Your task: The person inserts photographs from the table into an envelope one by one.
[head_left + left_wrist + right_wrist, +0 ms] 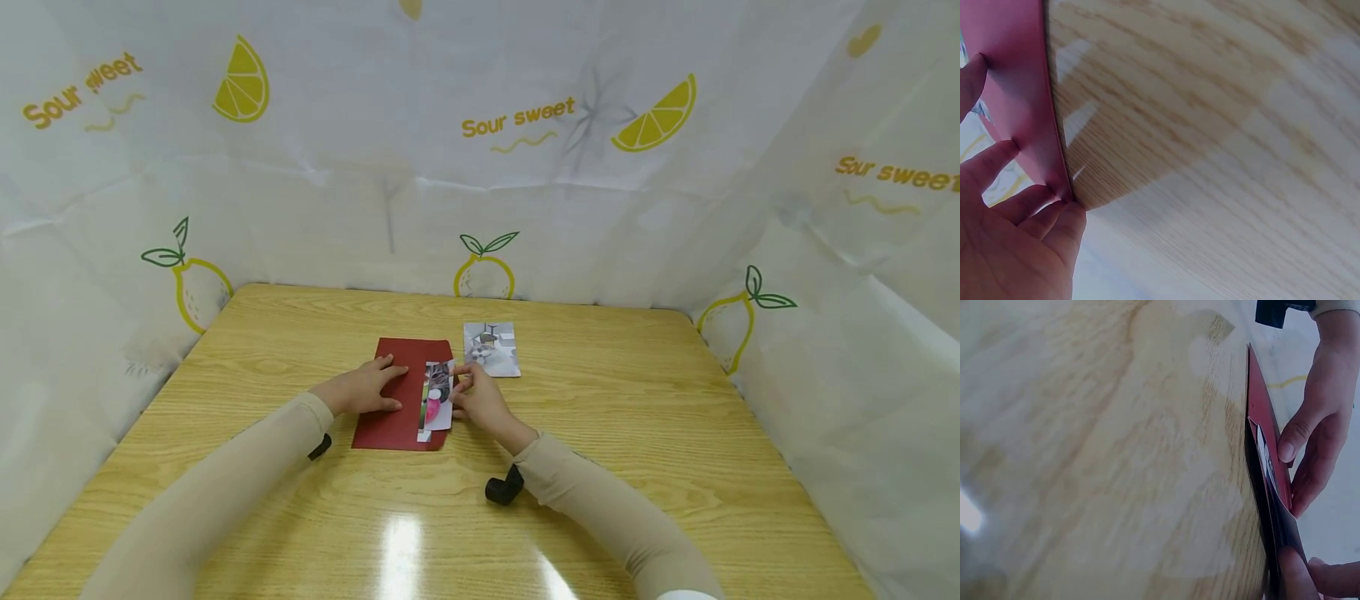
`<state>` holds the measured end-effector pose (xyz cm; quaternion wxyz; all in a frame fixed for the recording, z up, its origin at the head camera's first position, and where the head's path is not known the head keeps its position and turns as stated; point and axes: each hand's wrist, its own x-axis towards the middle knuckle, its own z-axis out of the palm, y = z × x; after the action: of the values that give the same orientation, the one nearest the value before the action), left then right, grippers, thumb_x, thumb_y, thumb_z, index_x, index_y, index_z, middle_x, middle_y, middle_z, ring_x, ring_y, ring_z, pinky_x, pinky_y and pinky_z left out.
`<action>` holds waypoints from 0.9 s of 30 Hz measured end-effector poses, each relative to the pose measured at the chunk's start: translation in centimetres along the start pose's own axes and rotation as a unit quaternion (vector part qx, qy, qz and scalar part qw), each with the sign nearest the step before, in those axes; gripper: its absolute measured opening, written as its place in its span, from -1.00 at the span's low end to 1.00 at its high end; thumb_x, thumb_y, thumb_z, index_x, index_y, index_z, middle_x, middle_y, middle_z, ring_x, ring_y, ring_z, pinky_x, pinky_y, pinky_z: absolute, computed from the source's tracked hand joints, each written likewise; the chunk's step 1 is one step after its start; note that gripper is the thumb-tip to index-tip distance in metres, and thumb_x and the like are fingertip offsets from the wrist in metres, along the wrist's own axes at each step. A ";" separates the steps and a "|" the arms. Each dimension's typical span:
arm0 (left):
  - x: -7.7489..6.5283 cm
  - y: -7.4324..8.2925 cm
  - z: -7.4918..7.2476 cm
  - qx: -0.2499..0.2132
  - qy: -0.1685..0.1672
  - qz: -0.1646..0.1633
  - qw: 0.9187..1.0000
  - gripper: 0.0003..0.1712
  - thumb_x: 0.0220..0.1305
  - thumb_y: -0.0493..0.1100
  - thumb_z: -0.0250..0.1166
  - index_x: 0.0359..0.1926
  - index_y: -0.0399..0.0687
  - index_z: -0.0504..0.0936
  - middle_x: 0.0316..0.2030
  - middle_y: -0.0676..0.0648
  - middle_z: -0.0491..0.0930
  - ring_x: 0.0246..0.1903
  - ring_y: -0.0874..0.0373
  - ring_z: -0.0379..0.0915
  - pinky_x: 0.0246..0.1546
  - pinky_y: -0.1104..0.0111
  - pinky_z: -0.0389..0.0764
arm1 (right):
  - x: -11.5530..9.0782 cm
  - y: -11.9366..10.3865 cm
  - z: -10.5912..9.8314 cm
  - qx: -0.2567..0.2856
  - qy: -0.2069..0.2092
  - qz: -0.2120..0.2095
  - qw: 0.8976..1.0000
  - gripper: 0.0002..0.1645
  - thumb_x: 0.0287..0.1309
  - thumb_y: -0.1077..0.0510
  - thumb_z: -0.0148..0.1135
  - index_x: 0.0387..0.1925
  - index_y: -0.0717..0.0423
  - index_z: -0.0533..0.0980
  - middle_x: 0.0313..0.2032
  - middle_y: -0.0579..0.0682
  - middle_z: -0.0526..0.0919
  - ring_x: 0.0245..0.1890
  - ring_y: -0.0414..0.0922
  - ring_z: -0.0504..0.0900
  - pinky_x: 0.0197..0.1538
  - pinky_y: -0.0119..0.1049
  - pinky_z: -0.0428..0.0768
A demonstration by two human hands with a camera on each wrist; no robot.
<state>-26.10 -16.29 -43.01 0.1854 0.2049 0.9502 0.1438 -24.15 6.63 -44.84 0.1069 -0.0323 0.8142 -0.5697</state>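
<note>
A red envelope lies on the wooden table, its open side toward the right. My left hand rests on it with fingers spread; in the left wrist view the fingertips touch the red paper near its edge. My right hand pinches the right edge of a photo showing something dark and a pink shape. Another printed strip shows under that photo's left edge. In the right wrist view, paper edges stand within the red envelope's opening, beside my right thumb. How deep they sit is hidden.
A second photo, with grey and white tones, lies flat behind my right hand. The wooden table reaches white curtains printed with lemons at the back and sides. Black wrist mounts hang below both wrists.
</note>
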 end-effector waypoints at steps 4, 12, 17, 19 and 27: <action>0.0 0.0 0.0 0.001 -0.001 -0.005 1.000 -0.17 0.32 0.10 0.24 0.48 -0.06 0.16 0.49 -0.33 -0.09 0.45 -0.32 -0.14 0.33 -0.09 0.23 | 0.1 -0.3 0.2 -0.018 0.000 0.004 1.000 -0.55 0.22 0.44 0.17 0.14 0.24 0.39 -0.40 0.05 0.56 -0.50 -0.21 0.54 -0.41 -0.31 0.67; 0.2 -0.1 0.0 -0.003 -0.004 -0.004 1.000 -0.18 0.33 0.11 0.23 0.48 -0.05 0.15 0.49 -0.34 -0.11 0.45 -0.33 -0.17 0.33 -0.11 0.21 | 0.6 -0.5 0.5 -0.038 -0.003 0.000 0.999 -0.58 0.20 0.43 0.20 0.10 0.25 0.43 -0.44 0.06 0.60 -0.54 -0.22 0.57 -0.40 -0.32 0.68; 0.1 -0.2 0.1 -0.005 -0.002 -0.006 1.000 -0.17 0.32 0.11 0.23 0.48 -0.05 0.15 0.49 -0.33 -0.11 0.46 -0.32 -0.17 0.34 -0.10 0.20 | 0.7 -0.6 0.7 -0.040 -0.006 -0.004 0.999 -0.59 0.20 0.42 0.21 0.09 0.28 0.42 -0.43 0.08 0.59 -0.51 -0.17 0.62 -0.37 -0.30 0.69; 0.1 -0.2 0.1 -0.005 -0.002 -0.008 1.000 -0.17 0.32 0.10 0.23 0.49 -0.04 0.15 0.49 -0.32 -0.11 0.46 -0.31 -0.17 0.34 -0.10 0.21 | 0.6 -0.6 0.7 -0.037 -0.008 -0.006 0.999 -0.58 0.20 0.42 0.21 0.10 0.31 0.41 -0.43 0.10 0.60 -0.50 -0.13 0.64 -0.36 -0.28 0.69; 0.1 -0.1 0.0 -0.002 -0.002 -0.004 1.000 -0.18 0.33 0.10 0.23 0.48 -0.05 0.16 0.49 -0.34 -0.10 0.46 -0.32 -0.16 0.34 -0.10 0.21 | 0.7 -0.7 0.8 -0.038 -0.016 0.000 0.999 -0.60 0.23 0.42 0.17 0.11 0.34 0.42 -0.39 0.16 0.64 -0.44 -0.11 0.68 -0.35 -0.29 0.69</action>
<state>-26.21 -16.36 -43.12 0.1883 0.2007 0.9504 0.1450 -24.69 5.49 -44.57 0.1184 -0.0451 0.8336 -0.5377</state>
